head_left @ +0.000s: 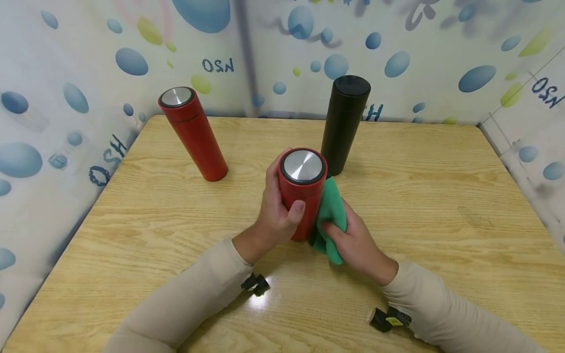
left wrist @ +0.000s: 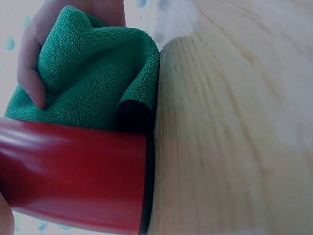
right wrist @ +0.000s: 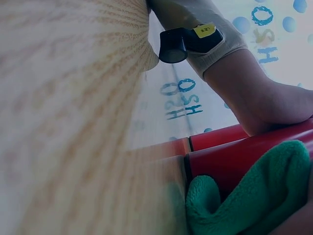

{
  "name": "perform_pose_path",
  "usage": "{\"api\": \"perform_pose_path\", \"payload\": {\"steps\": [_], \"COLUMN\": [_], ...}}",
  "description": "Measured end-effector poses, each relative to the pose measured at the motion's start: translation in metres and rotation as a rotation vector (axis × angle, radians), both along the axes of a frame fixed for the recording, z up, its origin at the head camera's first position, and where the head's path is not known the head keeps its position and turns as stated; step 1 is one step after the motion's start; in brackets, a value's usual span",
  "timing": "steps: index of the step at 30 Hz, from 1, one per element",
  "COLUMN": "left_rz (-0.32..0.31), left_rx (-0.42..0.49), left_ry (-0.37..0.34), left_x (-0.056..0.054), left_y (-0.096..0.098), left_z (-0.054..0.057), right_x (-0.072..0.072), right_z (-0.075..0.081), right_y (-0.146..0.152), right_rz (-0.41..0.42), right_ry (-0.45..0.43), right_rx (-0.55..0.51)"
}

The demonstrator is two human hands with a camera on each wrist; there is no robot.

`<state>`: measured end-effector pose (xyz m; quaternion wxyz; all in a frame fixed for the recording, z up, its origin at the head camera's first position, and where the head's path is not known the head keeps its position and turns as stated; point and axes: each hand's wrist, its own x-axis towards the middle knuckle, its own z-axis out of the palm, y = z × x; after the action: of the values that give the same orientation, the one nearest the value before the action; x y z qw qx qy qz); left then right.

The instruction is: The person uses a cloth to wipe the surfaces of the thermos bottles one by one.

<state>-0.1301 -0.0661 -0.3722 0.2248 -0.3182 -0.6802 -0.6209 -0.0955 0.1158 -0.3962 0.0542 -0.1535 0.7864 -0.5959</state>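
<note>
In the head view, my left hand grips an upright red thermos flask with a silver-topped lid, thumb across its near side. My right hand holds a bunched green cloth against the flask's right side. The left wrist view shows the red flask with its dark-rimmed base right at the tabletop, and the terry-like cloth folded along it. From the right wrist, the cloth overlaps the lower part of the flask.
A second red thermos flask stands at the back left of the wooden table. Just behind the held flask, slightly right, stands a tall black flask. Patterned walls border the table at the back and sides.
</note>
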Motion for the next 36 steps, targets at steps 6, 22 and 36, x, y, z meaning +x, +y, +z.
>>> {"api": "perform_pose_path", "payload": {"steps": [6, 22, 36], "left_rz": [-0.007, -0.007, -0.01], "left_rx": [-0.004, -0.005, 0.003], "left_ry": [-0.004, -0.007, -0.007], "left_x": [-0.0001, 0.0008, 0.0001], "left_y": [-0.0002, 0.0011, 0.0], "left_z": [-0.0002, 0.0005, 0.0], "right_x": [0.0006, 0.0023, 0.0019], "right_z": [-0.0001, 0.0008, 0.0001], "right_y": [0.0002, 0.0009, 0.0008], "right_rz": [-0.004, -0.008, 0.0], "right_ry": [-0.005, 0.004, -0.009], "right_rx": [-0.001, 0.001, 0.001]}}
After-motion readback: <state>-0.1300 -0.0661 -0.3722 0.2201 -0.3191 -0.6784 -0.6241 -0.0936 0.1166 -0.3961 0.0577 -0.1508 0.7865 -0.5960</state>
